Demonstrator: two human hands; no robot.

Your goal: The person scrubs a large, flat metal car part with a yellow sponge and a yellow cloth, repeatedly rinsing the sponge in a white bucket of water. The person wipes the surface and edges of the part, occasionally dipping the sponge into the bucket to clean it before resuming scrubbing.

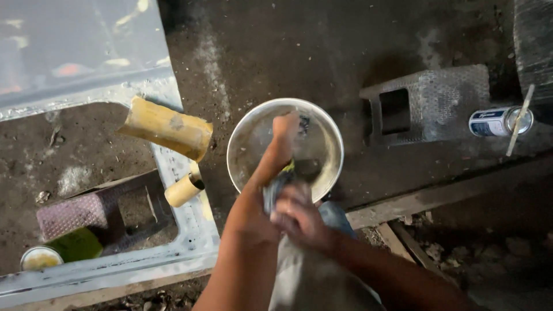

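Note:
A round metal bowl (325,135) sits on the dark dirty floor. My left hand (286,128) is held over it in a fist, closed on the upper end of a dark grey cloth (276,190). My right hand (300,217), blurred, grips the same cloth lower down, just below the bowl's near rim. More grey fabric (305,276) hangs beneath the hands. A small yellow-green spot shows on the cloth between the two hands.
A yellow paint roller (167,128) with a tan handle (183,190) lies on a grey metal frame (193,230) at left. Metal blocks with square holes (438,101) (75,216), a small tin (39,258), a can with a stick (498,121) and wooden planks (438,196) lie around.

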